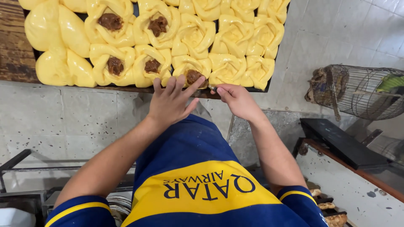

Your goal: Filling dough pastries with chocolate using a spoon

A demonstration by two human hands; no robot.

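Below my head camera, a dark rectangular baking tray (235, 89) sits on a pale speckled tiled surface (75, 122), packed with glossy yellow flower-shaped dough buns (229, 69). Five of the buns hold a brown lump of filling in the centre, among them two in the back row (110, 21) and two in the front row (115, 65); the buns to the right show only yellow dough. My left hand (171, 102) lies flat with its fingers spread and released, the fingertips resting on the tray's near edge and touching the front-row bun with brown filling (192, 76). My right hand (237, 98) is just beside it at the same edge, thumb and forefinger pinched on something small and dark; I cannot tell what it is. My blue and yellow shirt (198, 185) fills the lower view. Well apart on the right stands a rounded wire cage (362, 90), near a black bench top (341, 143).
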